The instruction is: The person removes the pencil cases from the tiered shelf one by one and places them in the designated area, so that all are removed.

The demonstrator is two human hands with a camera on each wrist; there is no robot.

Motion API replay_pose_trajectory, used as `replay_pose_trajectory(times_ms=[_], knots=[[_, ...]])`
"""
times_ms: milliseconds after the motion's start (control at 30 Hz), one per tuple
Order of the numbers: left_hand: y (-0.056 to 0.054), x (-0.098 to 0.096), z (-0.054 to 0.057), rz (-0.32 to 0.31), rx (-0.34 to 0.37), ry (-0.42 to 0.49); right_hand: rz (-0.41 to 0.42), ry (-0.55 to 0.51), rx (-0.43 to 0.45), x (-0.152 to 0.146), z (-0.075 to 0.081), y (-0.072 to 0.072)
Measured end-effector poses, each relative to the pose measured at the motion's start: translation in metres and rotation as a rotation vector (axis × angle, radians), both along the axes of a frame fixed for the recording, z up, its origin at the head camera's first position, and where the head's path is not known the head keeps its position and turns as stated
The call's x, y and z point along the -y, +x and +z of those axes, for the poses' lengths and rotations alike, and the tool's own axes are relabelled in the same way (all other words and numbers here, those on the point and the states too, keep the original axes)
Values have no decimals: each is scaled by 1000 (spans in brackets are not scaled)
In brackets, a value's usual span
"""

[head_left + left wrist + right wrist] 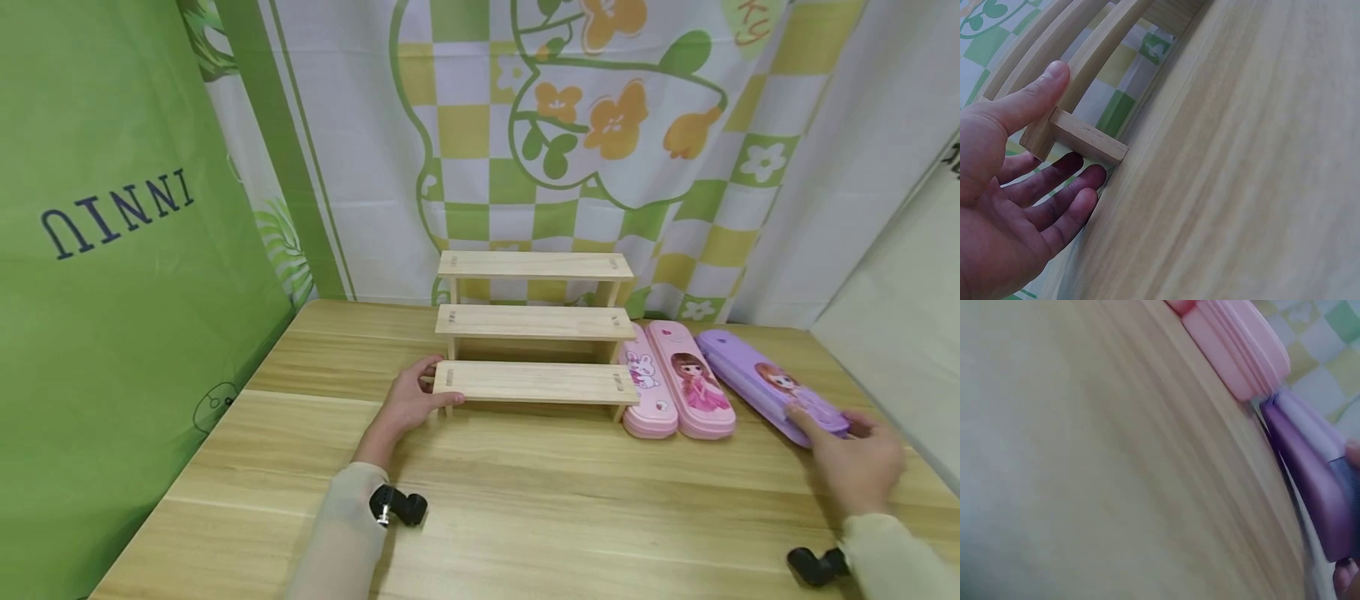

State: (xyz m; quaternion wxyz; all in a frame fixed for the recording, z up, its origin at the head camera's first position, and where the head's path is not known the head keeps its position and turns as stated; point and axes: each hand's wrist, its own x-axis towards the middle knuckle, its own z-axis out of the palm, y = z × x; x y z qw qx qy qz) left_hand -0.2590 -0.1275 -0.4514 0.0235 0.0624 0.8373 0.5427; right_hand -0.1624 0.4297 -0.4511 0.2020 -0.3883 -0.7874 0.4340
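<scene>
A three-tier wooden stand [536, 321] stands on the table near the curtain. My left hand [408, 404] holds the left end of its lowest step. In the left wrist view, the thumb lies over the step and the other fingers reach under and behind its end. On the right, my right hand [862, 458] grips the near end of a purple pencil case [757, 379] with a girl printed on its lid. The right wrist view shows a gap beneath this case [1316, 481], whose near end is raised. Most of that hand lies outside the right wrist view.
A pink pencil case with a rabbit [651, 417] sits against the stand's right side, partly hidden by it. Beside it lies another pink case with a girl in a pink dress [675, 346]. A patterned curtain [480, 133] hangs behind the wood-grain table [525, 500].
</scene>
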Motion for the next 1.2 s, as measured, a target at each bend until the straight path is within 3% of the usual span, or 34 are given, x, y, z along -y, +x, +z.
replay_pose_trajectory(times_ms=[133,433,933,1200], knots=[[-1,0,0,1,-5,-7,163,111,139,6,4,2],[-2,-2,-1,-4,1,-2,410,242,206,17,14,6],[-5,-4,-3,-1,-1,-4,461,217,230,25,13,4],[-6,-3,-4,-9,-3,-20,498,310,235,29,13,6]])
